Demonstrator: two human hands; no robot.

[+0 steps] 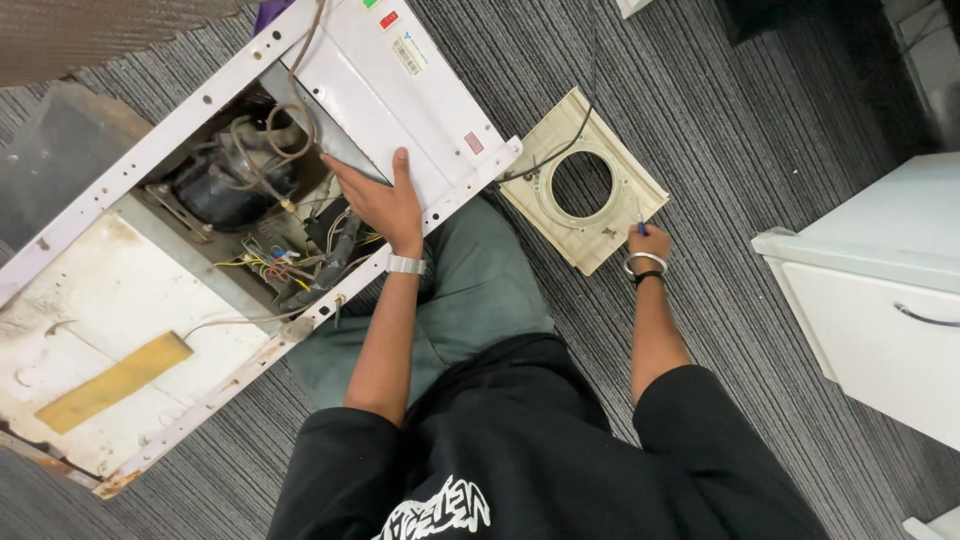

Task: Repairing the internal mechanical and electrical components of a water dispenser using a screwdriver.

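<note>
Head view: I'm pressing my left hand, fingers spread flat, on the white panel near its edge. My right hand is pinching a blue tool beside the cream plate, open carpet lying beyond.

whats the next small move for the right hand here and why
Probably lift the right hand off the cream square plate and bring its small blue-handled tool across to the open compartment. The left hand already lies flat on the white panel at that opening's edge, where the black compressor and loose wires lie exposed.
</note>
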